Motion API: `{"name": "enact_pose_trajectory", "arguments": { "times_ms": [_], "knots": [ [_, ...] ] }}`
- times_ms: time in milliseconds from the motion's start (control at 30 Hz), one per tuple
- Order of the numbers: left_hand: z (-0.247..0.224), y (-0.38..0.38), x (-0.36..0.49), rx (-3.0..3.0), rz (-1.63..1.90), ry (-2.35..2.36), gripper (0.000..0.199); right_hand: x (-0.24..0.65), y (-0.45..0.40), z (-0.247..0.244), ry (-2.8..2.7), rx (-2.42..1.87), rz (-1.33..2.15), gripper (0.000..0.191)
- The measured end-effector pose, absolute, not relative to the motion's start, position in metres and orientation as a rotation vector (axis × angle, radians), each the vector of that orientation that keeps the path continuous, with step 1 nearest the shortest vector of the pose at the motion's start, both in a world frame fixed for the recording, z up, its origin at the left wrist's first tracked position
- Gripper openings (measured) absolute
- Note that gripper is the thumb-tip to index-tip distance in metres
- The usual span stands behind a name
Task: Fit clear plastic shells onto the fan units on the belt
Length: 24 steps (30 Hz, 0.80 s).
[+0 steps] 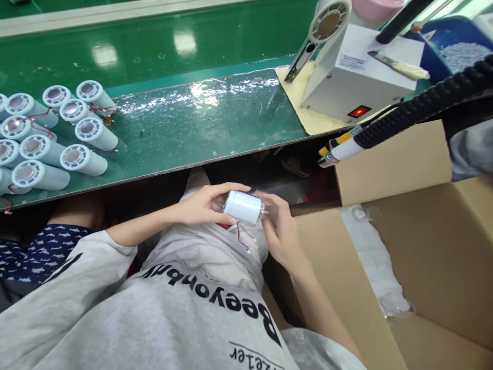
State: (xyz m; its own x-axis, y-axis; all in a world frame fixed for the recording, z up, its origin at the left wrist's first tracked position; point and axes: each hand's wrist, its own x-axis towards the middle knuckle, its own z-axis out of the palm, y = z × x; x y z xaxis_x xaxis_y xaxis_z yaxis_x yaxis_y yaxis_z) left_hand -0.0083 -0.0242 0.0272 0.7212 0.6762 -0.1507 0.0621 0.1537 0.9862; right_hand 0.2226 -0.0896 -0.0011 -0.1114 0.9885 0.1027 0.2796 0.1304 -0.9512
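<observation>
Above my lap I hold a light blue cylinder (242, 206) lying on its side, with thin red and dark wires (242, 239) hanging below it. My left hand (204, 204) is closed around its left end, thumb below and fingers above. At the right end sits a clear plastic cap (262, 210). My right hand (280, 226) has its fingers curled at this cap; they are slightly blurred and partly hide it. Several similar light blue cylinders (96, 134) with ring-shaped ends and thin wires stand tilted in view on the green bench at the left.
A green bench (185, 128) runs across in front. On it stands a white machine (360, 72) with a lit red switch. A black corrugated hose (419, 100) crosses at right. Below it is an open cardboard box (393, 159) holding clear plastic pieces. Another person's patterned shorts (46, 252) show at left.
</observation>
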Motion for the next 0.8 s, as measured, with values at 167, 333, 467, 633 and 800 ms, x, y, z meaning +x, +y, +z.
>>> {"name": "enact_pose_trajectory", "arguments": {
  "times_ms": [167,333,467,633,800],
  "knots": [
    [0.026,-0.020,-0.011,1.332,0.380,0.685,0.079,0.228,-0.092,-0.003,-1.913,-0.954,0.679,0.035],
    [0.032,-0.019,-0.011,1.501,0.459,0.546,0.072,0.233,-0.097,-0.005,-1.554,-1.092,1.236,0.048],
    [0.026,-0.023,-0.012,1.379,0.441,0.521,0.075,0.237,-0.100,-0.002,-1.514,-1.159,1.272,0.044],
    [0.007,-0.030,-0.010,1.185,0.367,0.539,0.085,0.232,-0.100,0.003,-1.545,-1.248,1.314,0.046],
    [0.008,-0.027,-0.017,1.198,0.273,0.751,0.065,0.216,-0.104,0.002,-1.329,-1.363,1.561,0.053]
  ]
}}
